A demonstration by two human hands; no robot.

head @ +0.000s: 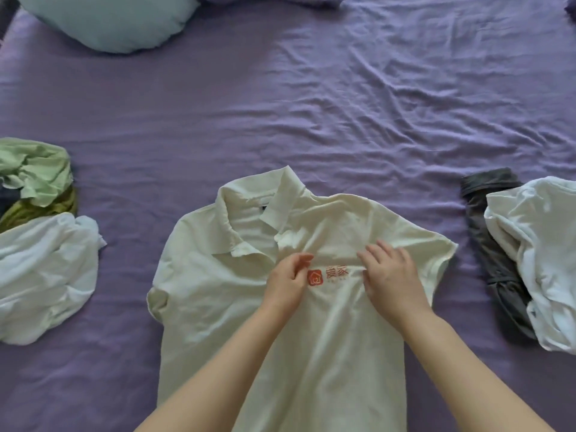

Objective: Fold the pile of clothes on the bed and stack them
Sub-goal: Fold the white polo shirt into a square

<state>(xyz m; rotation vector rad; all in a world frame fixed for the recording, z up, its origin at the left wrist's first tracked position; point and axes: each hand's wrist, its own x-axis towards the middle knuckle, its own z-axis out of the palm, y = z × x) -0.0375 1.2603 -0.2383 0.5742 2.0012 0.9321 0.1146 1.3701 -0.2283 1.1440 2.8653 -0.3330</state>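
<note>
- The cream polo shirt [249, 307] is laid flat at 6 o'clock on the purple bed sheet [311, 104].
- Chest fabric is pinched by the left hand [288, 280].
- Fabric is gripped under the curled fingers of the right hand [391, 275].

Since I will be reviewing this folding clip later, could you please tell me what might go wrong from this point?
1. The left hand and right hand bunch the polo shirt around its logo; a fold made now could trap that wrinkle.
2. The collar lies skewed and one sleeve is crumpled, so the fold may come out lopsided.
3. The white garment lies close, so a widening shirt might catch it.
</note>
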